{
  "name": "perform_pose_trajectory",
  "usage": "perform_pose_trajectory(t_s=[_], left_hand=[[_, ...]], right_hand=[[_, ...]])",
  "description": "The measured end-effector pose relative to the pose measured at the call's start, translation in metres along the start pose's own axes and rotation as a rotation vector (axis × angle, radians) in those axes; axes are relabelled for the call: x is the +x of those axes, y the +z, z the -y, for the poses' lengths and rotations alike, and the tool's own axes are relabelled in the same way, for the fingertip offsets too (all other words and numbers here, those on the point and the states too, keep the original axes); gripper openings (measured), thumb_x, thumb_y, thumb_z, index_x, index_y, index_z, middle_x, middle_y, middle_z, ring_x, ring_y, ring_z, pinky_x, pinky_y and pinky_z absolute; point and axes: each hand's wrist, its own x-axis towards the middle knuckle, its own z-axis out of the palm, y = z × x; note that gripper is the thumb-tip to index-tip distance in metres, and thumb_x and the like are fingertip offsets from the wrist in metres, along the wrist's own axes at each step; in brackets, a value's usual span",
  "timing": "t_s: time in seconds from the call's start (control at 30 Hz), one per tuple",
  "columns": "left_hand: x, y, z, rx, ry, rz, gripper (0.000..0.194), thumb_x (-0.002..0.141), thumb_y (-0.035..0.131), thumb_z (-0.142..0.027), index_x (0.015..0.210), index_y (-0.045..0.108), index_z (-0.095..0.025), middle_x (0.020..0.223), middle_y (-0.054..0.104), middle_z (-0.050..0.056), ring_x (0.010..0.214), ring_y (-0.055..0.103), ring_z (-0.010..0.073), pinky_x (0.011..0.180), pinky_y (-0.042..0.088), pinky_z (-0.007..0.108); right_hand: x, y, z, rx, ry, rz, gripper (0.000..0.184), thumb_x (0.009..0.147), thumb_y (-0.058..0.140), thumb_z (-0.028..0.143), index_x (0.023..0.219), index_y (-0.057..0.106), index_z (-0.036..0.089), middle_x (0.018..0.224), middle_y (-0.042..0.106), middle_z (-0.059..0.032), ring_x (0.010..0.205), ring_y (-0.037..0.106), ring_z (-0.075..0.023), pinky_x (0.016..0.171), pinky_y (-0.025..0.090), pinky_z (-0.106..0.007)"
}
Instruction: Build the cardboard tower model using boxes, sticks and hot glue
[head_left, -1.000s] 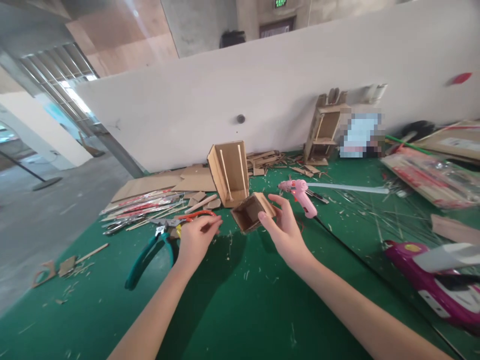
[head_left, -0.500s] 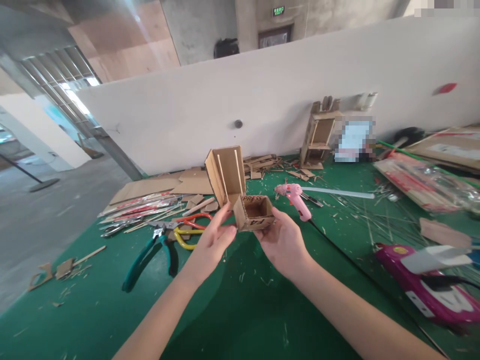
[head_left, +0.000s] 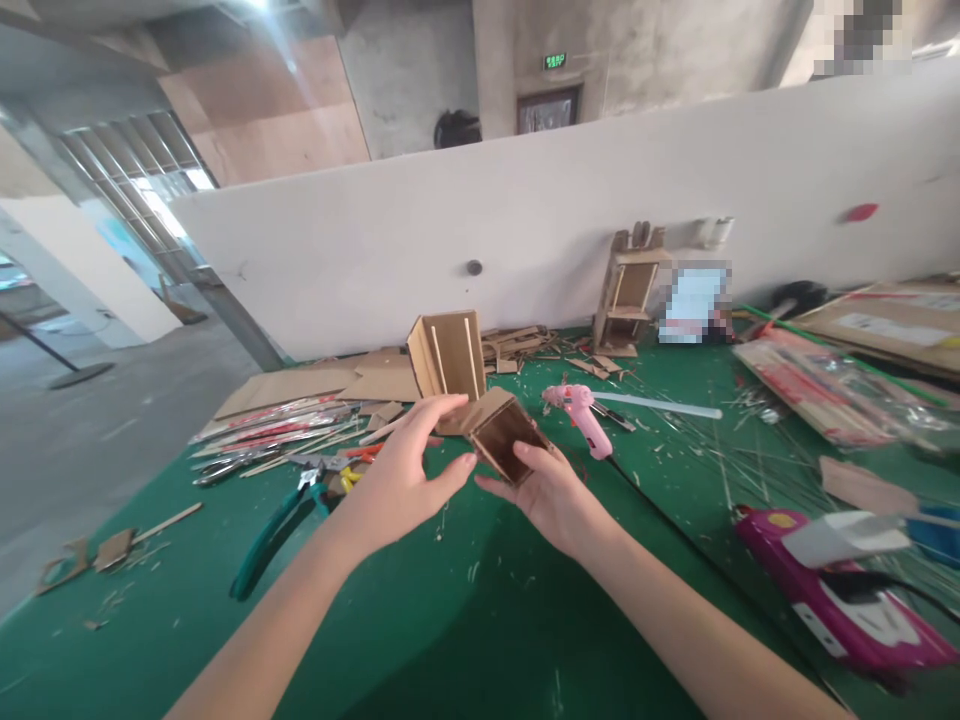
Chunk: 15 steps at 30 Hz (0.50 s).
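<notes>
Both hands hold a small open cardboard box (head_left: 501, 432) above the green table (head_left: 465, 620). My right hand (head_left: 541, 492) cradles it from below, with the thumb on its front edge. My left hand (head_left: 405, 470) grips its left side, fingers curled over the top and thumb underneath. The box's dark opening tilts toward me. Right behind it stands a taller open cardboard box (head_left: 448, 356) with thin sticks inside.
A pink glue gun (head_left: 579, 414) lies just right of the hands. Green-handled pliers (head_left: 279, 520), other tools and sticks lie to the left, by flat cardboard sheets (head_left: 300, 380). A cardboard shelf model (head_left: 627, 290) leans on the white wall. A magenta tool (head_left: 825, 590) lies at the right.
My left hand came away from the tools and closed on the box's left side. The box has been turned in both hands, its printed side gone and its opening now facing me.
</notes>
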Motion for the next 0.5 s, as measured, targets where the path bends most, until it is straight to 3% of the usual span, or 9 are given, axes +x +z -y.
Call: perform_pose_trajectory(t_s=[0.13,0.27,0.3,0.4,0.5], left_hand=[[0.003,0.007,-0.002,0.152,0.038,-0.114,0.036,0.090,0.050,-0.037,0.125,0.049,-0.031,0.136,0.046,0.004,0.120,0.050,0.0246,0.096,0.050,0.042],[0.000,0.005,-0.008,0.073,0.036,-0.188,0.024,0.091,0.049,-0.033,0.112,0.057,-0.026,0.113,0.059,0.006,0.093,0.061,0.0182,0.076,0.055,0.033],[-0.003,0.004,-0.014,0.023,0.061,-0.172,0.021,0.091,0.049,-0.031,0.109,0.058,-0.025,0.103,0.062,0.005,0.087,0.061,0.0164,0.071,0.054,0.031],[-0.022,0.000,-0.044,-0.197,0.250,0.026,0.024,0.090,0.046,-0.024,0.109,0.060,-0.031,0.078,0.061,0.000,0.068,0.058,0.0123,0.061,0.052,0.026],[-0.055,-0.005,-0.073,-0.259,0.308,0.184,0.034,0.084,0.055,-0.028,0.115,0.059,-0.040,0.070,0.059,-0.002,0.060,0.057,0.0128,0.055,0.050,0.027]], right_hand=[[0.007,-0.005,0.000,0.036,-0.076,-0.162,0.036,0.077,0.071,0.027,0.111,0.060,0.021,0.109,0.070,-0.0053,0.098,0.066,-0.0207,0.093,0.051,-0.040],[0.009,-0.009,0.001,0.060,-0.068,-0.227,0.037,0.077,0.071,0.033,0.110,0.061,0.020,0.108,0.071,-0.0061,0.094,0.068,-0.0208,0.090,0.053,-0.035],[0.010,-0.011,0.001,0.063,-0.068,-0.231,0.039,0.077,0.071,0.034,0.112,0.061,0.020,0.108,0.071,-0.0061,0.094,0.068,-0.0210,0.088,0.054,-0.035],[0.013,-0.014,-0.001,0.067,-0.059,-0.235,0.040,0.078,0.070,0.036,0.114,0.060,0.021,0.105,0.072,-0.0062,0.094,0.068,-0.0214,0.084,0.056,-0.034],[0.016,-0.016,-0.005,0.053,-0.014,-0.249,0.039,0.079,0.070,0.035,0.113,0.059,0.020,0.107,0.071,-0.0072,0.096,0.068,-0.0221,0.082,0.056,-0.034]])
